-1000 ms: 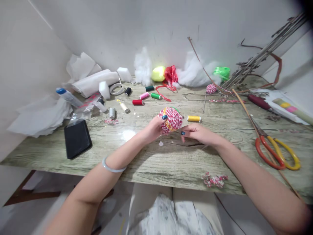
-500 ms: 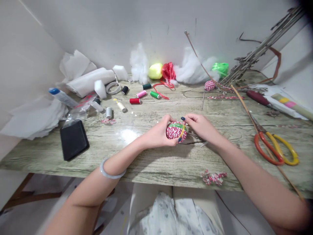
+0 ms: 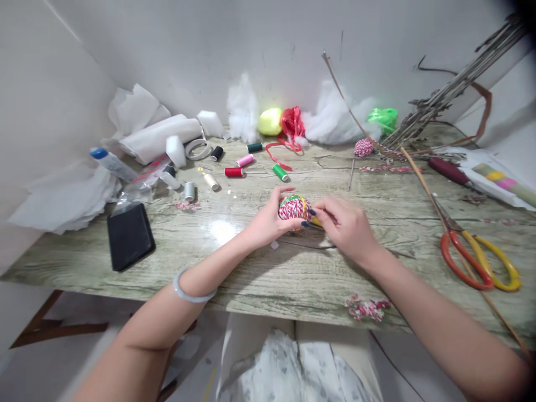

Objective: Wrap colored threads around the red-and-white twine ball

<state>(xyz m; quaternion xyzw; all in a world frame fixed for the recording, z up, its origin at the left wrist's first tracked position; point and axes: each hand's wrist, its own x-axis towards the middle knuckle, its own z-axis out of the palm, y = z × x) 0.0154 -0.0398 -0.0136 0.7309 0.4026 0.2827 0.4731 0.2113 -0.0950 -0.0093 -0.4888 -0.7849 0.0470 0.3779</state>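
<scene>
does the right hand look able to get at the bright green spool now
Probably yes: the bright green spool lies uncovered beyond the striped ball, though the right hand, busy at that ball, would have to leave it first.

A craft corner by a wall point(image 3: 188, 56): thread spools point(image 3: 234, 172) lie on the wood-grain surface point(image 3: 259, 279) beyond the left hand point(image 3: 270, 220), white fibre stuffing point(image 3: 330, 123) farther back, scissors point(image 3: 454, 226) right of the right hand point(image 3: 348, 228).

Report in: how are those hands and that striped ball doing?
Left hand holding red-and-white ball. Right hand at the ball's right side, grip partly hidden. Yellow strand across ball. Green spool beyond, out of the way.
</scene>
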